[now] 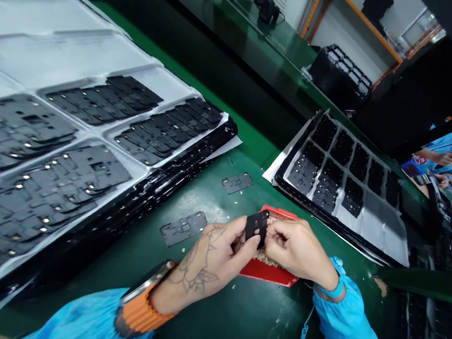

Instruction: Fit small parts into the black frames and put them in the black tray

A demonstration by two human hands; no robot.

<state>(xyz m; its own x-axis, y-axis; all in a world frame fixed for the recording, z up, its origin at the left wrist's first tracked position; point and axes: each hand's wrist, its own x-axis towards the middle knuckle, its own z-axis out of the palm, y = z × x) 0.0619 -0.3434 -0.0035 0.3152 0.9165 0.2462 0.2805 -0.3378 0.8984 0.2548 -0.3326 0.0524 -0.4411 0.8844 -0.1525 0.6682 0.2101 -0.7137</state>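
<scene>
My left hand (216, 255) is closed around a thin black plastic plate (257, 225) with small cutouts, holding it tilted up between thumb and fingers. At the plate's right edge my right hand (298, 247) is pinched. Whatever its fingertips grip is too small or hidden to make out. Beneath both hands lies a red tray (268, 272) holding many tiny beige pieces (268, 256). Two similar dark plates lie flat on the green table: one plate (183, 229) beside my left hand, another plate (237, 183) farther back.
On the left, a large stacked tray (137, 171) has white-lined compartments, several filled with overlapping dark plates. A second compartment tray (380, 211) stands back right. A blue coiled cord (302, 337) hangs by my right sleeve. Another person (449, 156) is at the far right.
</scene>
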